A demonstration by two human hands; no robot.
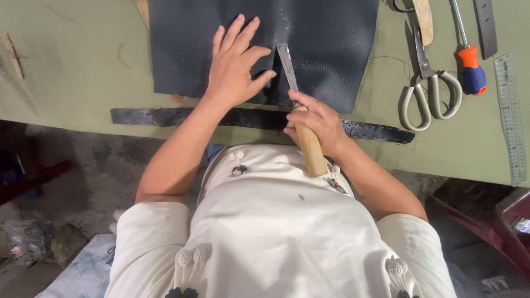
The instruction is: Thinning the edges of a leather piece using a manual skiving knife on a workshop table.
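Observation:
A dark blue-black leather sheet (326,38) lies flat on the green table (77,60). My left hand (234,63) presses flat on the sheet, fingers spread, just left of a cut line. My right hand (317,118) grips the wooden handle of a knife (308,146); its flat steel blade (287,66) points away from me and rests on the leather beside my left fingertips. A black stitched leather strap (160,116) lies across the table's near edge, partly under both wrists.
Scissors (428,91) with pale handles, a screwdriver (469,63) with an orange and blue handle, a dark flat bar (486,27) and a clear ruler (510,116) lie at the right. A dark red stool (486,209) stands below right. Rubble and a printed cloth lie on the floor left.

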